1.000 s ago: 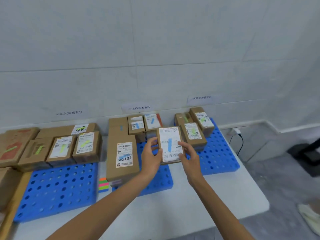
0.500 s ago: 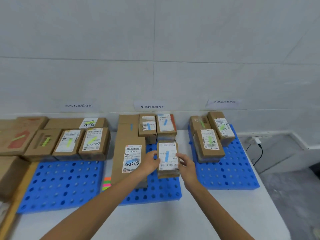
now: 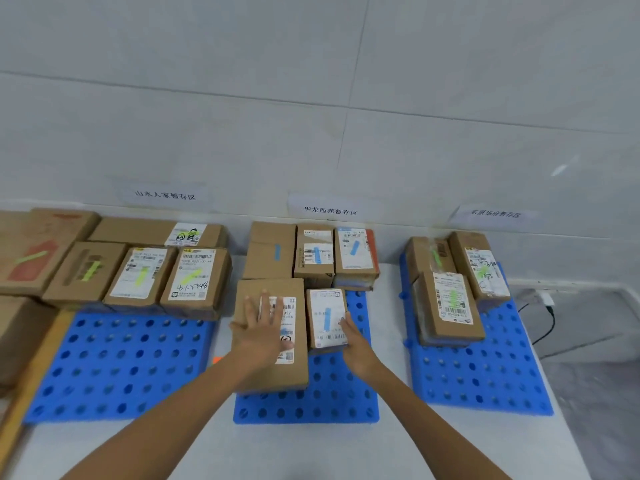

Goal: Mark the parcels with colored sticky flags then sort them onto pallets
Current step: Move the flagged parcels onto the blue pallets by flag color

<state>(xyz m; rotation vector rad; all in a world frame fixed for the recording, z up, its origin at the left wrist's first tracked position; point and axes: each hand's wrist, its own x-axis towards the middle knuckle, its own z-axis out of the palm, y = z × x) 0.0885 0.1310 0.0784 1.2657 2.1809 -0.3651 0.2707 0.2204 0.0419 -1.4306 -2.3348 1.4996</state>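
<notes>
Now your left hand (image 3: 265, 332) lies flat, fingers spread, on the large brown carton (image 3: 272, 336); right hand (image 3: 356, 344) fingers, loosely open, touch the small blue-flagged cardboard parcel (image 3: 327, 318) beside them.

Two bare forearms enter from the bottom of the frame, one from the lower left and one from the lower right, narrowing toward the centre. No sleeve shows along either arm. The left hand (image 3: 264, 336) and the right hand (image 3: 358, 348) wear no glove, ring, watch or band that can be seen. The fingers of the left hand (image 3: 265, 306) look slightly blurred at their tips.
</notes>
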